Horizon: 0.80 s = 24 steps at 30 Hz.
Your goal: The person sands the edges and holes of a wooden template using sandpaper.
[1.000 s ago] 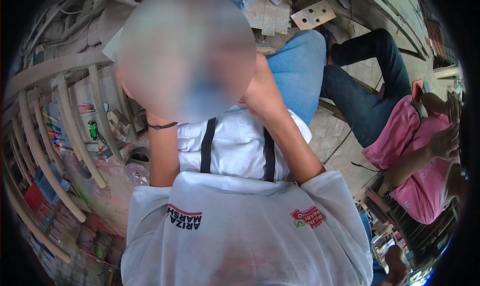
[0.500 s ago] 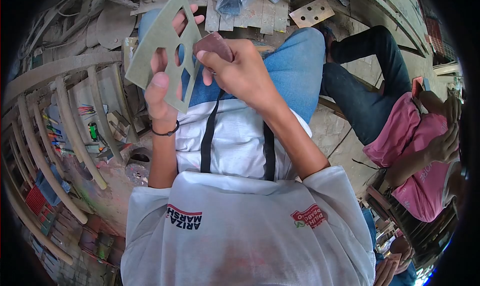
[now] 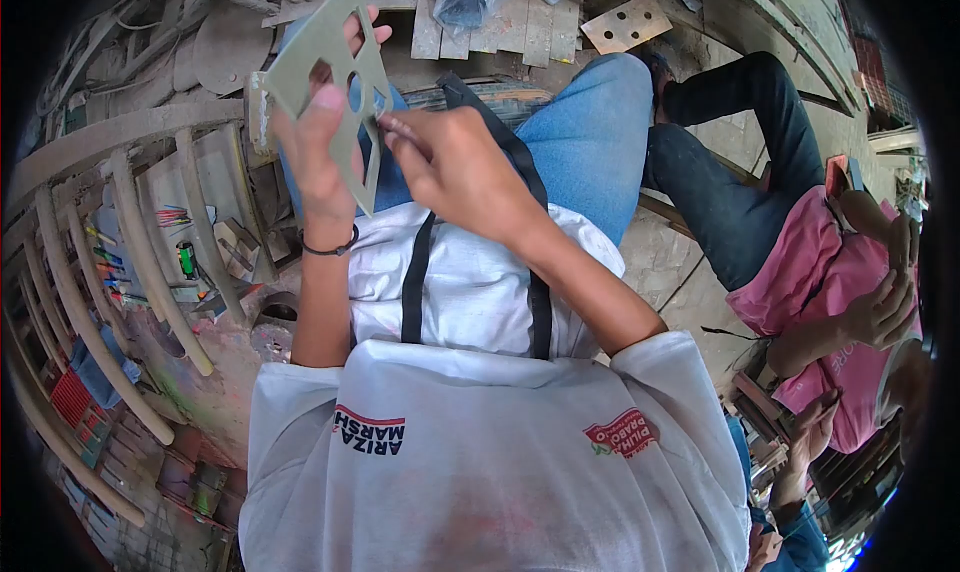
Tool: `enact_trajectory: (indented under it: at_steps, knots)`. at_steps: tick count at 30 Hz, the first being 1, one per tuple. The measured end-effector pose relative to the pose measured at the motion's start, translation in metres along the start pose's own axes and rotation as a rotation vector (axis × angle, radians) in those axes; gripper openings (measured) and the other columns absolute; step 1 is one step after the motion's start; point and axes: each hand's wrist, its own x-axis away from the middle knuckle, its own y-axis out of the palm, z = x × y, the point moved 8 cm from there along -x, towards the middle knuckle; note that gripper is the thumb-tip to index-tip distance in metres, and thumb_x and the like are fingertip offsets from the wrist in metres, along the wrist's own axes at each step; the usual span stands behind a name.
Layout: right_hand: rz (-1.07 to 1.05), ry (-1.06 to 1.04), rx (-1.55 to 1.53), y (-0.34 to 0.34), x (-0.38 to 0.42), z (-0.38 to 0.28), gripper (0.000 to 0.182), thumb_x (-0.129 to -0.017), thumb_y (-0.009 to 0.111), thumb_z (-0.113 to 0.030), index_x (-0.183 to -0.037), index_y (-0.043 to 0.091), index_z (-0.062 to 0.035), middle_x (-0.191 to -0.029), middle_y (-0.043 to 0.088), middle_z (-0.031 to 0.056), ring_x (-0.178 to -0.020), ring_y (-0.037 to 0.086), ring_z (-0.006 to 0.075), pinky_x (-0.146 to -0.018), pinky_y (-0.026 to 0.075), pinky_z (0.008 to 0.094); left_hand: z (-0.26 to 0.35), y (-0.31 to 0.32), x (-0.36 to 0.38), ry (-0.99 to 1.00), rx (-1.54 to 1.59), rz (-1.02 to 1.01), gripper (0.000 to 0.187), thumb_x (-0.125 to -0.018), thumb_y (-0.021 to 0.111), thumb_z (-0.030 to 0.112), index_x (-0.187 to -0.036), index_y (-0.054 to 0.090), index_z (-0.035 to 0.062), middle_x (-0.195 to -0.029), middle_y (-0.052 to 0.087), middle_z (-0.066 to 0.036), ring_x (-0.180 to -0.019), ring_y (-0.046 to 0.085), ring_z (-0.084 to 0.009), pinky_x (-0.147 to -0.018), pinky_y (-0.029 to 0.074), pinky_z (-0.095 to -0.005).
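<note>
A pale grey-green panel with several cut-out holes (image 3: pixel 310 52) is held tilted above my lap. My left hand (image 3: pixel 322 162) grips it from below and behind, with the thumb on the near face and fingertips showing past the far edge. My right hand (image 3: pixel 450 162) is closed in a pinch at the panel's right edge, beside the lower cut-outs. Between its fingers is a sanding sheet (image 3: pixel 398 124), seen nearly edge-on and mostly hidden by the hand.
At the left is a curved wooden rack (image 3: pixel 125 262), with pens and a green item behind it. Ahead lie wooden slats (image 3: pixel 500 32), a plastic bag (image 3: pixel 460 0) and a board with holes (image 3: pixel 627 24). A seated person in pink (image 3: pixel 800 272) is at the right.
My right hand has turned and moved slightly left and down, so the sanding sheet now shows edge-on. The panel has tilted a little. The person in pink has moved their hands.
</note>
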Motion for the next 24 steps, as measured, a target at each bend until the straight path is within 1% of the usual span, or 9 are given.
enact_trajectory:
  at_steps: [2, 4, 8, 10, 12, 14, 22, 23, 24]
  knots:
    - [-0.001, -0.1, 0.093, 0.005, 0.004, -0.005, 0.018, -0.079, 0.055, -0.003, -0.093, 0.063, 0.0066, -0.066, 0.059, 0.0248, -0.061, 0.061, 0.0396, -0.056, 0.048, 0.0432, -0.005, -0.004, -0.002, -0.087, 0.034, 0.053, 0.062, -0.085, 0.048, 0.033, -0.13, 0.041, -0.0094, -0.126, 0.051, -0.024, -0.115, 0.052, -0.0325, -0.101, 0.036, -0.0411]
    - [-0.155, -0.123, 0.531, 0.021, 0.006, -0.007, 0.028, -0.078, 0.055, -0.004, -0.102, 0.06, 0.0091, -0.069, 0.063, 0.0205, -0.061, 0.064, 0.0365, -0.054, 0.051, 0.0424, -0.007, -0.005, -0.005, -0.127, 0.014, 0.079, 0.062, -0.085, 0.047, 0.034, -0.129, 0.041, -0.0094, -0.125, 0.052, -0.025, -0.115, 0.052, -0.0331, -0.1, 0.037, -0.0413]
    - [-0.239, -0.175, 0.615, 0.02, 0.011, -0.009, 0.036, -0.078, 0.054, -0.005, -0.109, 0.055, 0.0123, -0.076, 0.065, 0.0193, -0.062, 0.065, 0.0336, -0.052, 0.051, 0.0409, -0.018, -0.016, -0.003, -0.287, 0.195, 0.202, 0.06, -0.087, 0.046, 0.037, -0.127, 0.042, -0.0089, -0.122, 0.052, -0.028, -0.112, 0.054, -0.0364, -0.098, 0.04, -0.0422]
    - [-0.253, -0.2, 0.672, 0.017, 0.016, -0.008, 0.036, -0.08, 0.055, -0.005, -0.116, 0.056, -0.0001, -0.078, 0.06, 0.014, -0.064, 0.063, 0.0296, -0.053, 0.049, 0.0386, -0.02, -0.019, -0.002, -0.353, 0.251, 0.209, 0.061, -0.088, 0.045, 0.038, -0.127, 0.041, -0.0086, -0.122, 0.051, -0.03, -0.111, 0.054, -0.0388, -0.098, 0.04, -0.0435]
    - [-0.273, -0.274, 0.668, 0.007, 0.014, -0.011, 0.036, -0.081, 0.057, -0.009, -0.116, 0.057, -0.0029, -0.078, 0.059, 0.0122, -0.065, 0.062, 0.028, -0.052, 0.048, 0.038, -0.022, -0.023, -0.003, -0.42, 0.311, 0.215, 0.061, -0.088, 0.044, 0.039, -0.126, 0.041, -0.0083, -0.121, 0.05, -0.033, -0.11, 0.054, -0.0412, -0.099, 0.04, -0.0447]
    - [-0.278, -0.376, 0.664, 0.0, 0.015, -0.009, 0.037, -0.081, 0.062, -0.019, -0.117, 0.06, -0.0122, -0.076, 0.055, 0.0076, -0.069, 0.06, 0.0246, -0.053, 0.046, 0.037, -0.026, -0.011, -0.002, -0.589, 0.449, 0.059, 0.075, -0.087, 0.041, 0.046, -0.136, 0.028, -0.01, -0.133, 0.035, -0.04, -0.122, 0.043, -0.0482, -0.103, 0.036, -0.0532]
    - [-0.352, -0.598, 0.571, -0.026, 0.014, -0.016, 0.039, -0.072, 0.069, -0.021, -0.111, 0.065, -0.0165, -0.075, 0.052, 0.0041, -0.069, 0.058, 0.0207, -0.056, 0.046, 0.035, -0.034, -0.007, 0.0, -0.805, 0.463, -0.092, 0.081, -0.086, 0.043, 0.052, -0.139, 0.025, -0.0062, -0.136, 0.027, -0.043, -0.124, 0.039, -0.0508, -0.099, 0.039, -0.0549]
    - [-0.4, -0.657, 0.621, -0.025, 0.013, -0.019, 0.04, -0.07, 0.07, -0.022, -0.11, 0.066, -0.0166, -0.076, 0.053, 0.0031, -0.071, 0.058, 0.0193, -0.058, 0.046, 0.0336, -0.033, -0.002, 0.0, -0.851, 0.54, -0.067, 0.069, -0.085, 0.047, 0.048, -0.129, 0.037, -0.0047, -0.117, 0.043, -0.029, -0.099, 0.047, -0.0356, -0.088, 0.043, -0.0459]
    - [-0.449, -0.718, 0.672, -0.024, 0.013, -0.022, 0.041, -0.068, 0.07, -0.022, -0.109, 0.067, -0.0168, -0.077, 0.053, 0.002, -0.074, 0.057, 0.0178, -0.059, 0.046, 0.0321, -0.033, 0.001, 0.0, -0.872, 0.578, -0.055, 0.064, -0.085, 0.049, 0.045, -0.125, 0.043, -0.004, -0.108, 0.051, -0.022, -0.086, 0.051, -0.0281, -0.082, 0.045, -0.0414]
